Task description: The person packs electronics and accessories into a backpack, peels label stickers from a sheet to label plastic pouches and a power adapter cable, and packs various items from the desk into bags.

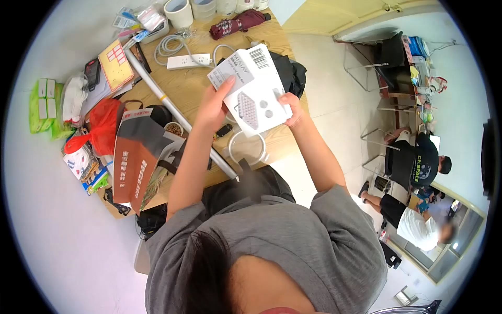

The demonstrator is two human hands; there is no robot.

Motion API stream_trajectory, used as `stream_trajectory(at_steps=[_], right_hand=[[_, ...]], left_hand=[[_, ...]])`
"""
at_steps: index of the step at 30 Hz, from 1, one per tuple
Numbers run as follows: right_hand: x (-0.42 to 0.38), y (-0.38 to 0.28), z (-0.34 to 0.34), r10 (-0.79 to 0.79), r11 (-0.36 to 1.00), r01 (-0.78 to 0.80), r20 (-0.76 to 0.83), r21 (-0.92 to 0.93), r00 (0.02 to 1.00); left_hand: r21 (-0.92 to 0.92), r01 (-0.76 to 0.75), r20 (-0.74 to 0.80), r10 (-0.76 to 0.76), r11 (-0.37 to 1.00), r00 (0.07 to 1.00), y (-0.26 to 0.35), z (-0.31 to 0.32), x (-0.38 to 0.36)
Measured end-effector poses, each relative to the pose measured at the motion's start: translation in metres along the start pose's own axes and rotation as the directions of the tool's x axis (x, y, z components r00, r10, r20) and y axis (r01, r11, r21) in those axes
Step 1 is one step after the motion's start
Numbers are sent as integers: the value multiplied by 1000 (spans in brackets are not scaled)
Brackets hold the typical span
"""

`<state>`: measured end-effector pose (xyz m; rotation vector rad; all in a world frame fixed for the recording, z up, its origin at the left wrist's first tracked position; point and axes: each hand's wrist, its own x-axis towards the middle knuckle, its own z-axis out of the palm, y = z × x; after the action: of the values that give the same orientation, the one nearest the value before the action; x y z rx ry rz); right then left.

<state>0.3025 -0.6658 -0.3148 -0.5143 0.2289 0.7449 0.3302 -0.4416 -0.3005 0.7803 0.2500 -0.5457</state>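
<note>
Both my hands grip a white cardboard box (274, 112), held tilted above the wooden table. Printed on it are a barcode, a grey label panel and a picture of a tray with many round cavities. My left hand (215, 103) is closed on the box's left edge, thumb over the grey panel. At the right edge, my right hand (294, 109) pinches the box with the thumb on its face. Below the box stands a round clear container (247, 149). A black bag (289, 73) lies partly hidden behind the box.
A white power strip (188, 62) with a coiled cable and a maroon folded umbrella (239, 24) lie beyond. A long white tube (172, 112) crosses the table beside a brown carton (130, 172) and red plastic bag (104, 125). Two people (418, 225) are at the right.
</note>
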Motion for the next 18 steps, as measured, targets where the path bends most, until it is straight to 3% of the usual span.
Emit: stream_trajectory(at_steps=[1, 2, 4, 5, 6, 7, 9, 11, 13, 14, 15, 17, 18], right_hand=[[-4, -17, 3, 30, 994, -38, -78, -102, 997], [-6, -35, 9, 31, 939, -107, -229, -327, 973], [-7, -64, 31, -225, 747, 26, -215, -665, 950], [-5, -76, 28, -383, 580, 105, -157, -808, 910], [-6, -85, 22, -534, 263, 65, -89, -963, 841], [-7, -94, 20, -647, -82, -20, 38, -996, 761], [-5, -101, 28, -614, -350, -164, 93, -922, 784], [11, -91, 18, -488, -543, -210, 102, -813, 867], [24, -83, 1, -429, -623, -135, 193, -771, 882], [27, -85, -5, -391, -584, -75, 199, -808, 899], [29, -91, -5, -355, -560, -77, 155, -825, 922], [33, -108, -18, -327, -394, 109, 250, -913, 911], [38, -119, -24, -389, -231, 117, 202, -966, 899]], left_hand=[[-11, 28, -43, -29, 1000, 999, -9, 7, 12], [-108, 44, -60, -51, 993, 997, -21, 6, 24], [-134, -59, -255, 23, 989, 967, -45, 7, 46], [-138, -118, -351, 62, 983, 934, -54, 8, 57], [-56, -252, -387, 211, 966, 898, -65, 10, 64], [-60, -313, -439, 256, 948, 861, -76, 15, 72], [-59, -428, -530, 335, 902, 779, -95, 24, 93], [-284, -413, -444, 263, 865, 857, -105, 32, 103], [-461, -408, -323, 279, 788, 904, -105, 46, 106], [-352, -439, -429, 274, 827, 861, -103, 59, 109], [-280, -416, -424, 277, 865, 862, -103, 57, 116], [-130, -354, -428, 270, 926, 862, -109, 40, 124], [-69, -359, -519, 274, 931, 810, -106, 40, 131]])
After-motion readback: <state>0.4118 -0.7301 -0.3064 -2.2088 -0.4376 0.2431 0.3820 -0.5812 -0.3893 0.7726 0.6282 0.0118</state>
